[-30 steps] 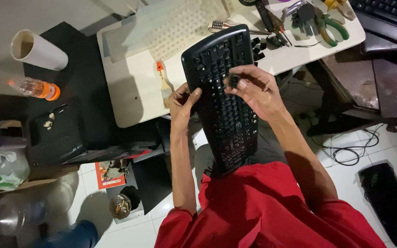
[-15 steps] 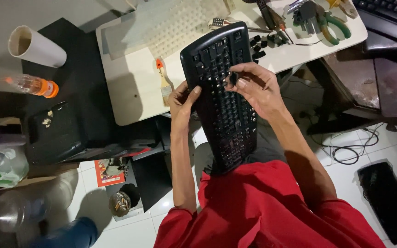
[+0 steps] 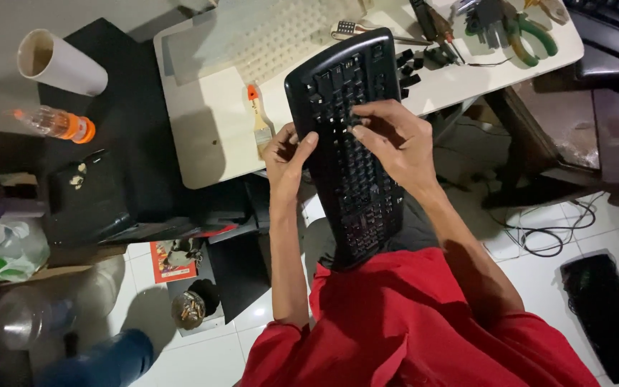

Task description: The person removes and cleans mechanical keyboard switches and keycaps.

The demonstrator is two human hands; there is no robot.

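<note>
**Black keyboard propped from lap to desk edge**

The black keyboard lies lengthwise away from me, its long axis running from my lap up to the edge of the white desk, with the far end resting on or just over that edge. My left hand clasps the keyboard's left rim, thumb hooked onto the key face. My right hand lies on top of the keys near the middle, fingers bent and pressed together at a key (whether they pinch a keycap I cannot tell). Both hands touch the keyboard; the right one sits nearer its centre line.

Just left of my left hand a small paintbrush with an orange tip lies on the desk. Loose black keycaps sit beside the keyboard's far right corner, and green-handled pliers lie further right. A paper cup and an orange-capped bottle rest well apart to the left. Nothing stands between the hands and the keys.
</note>
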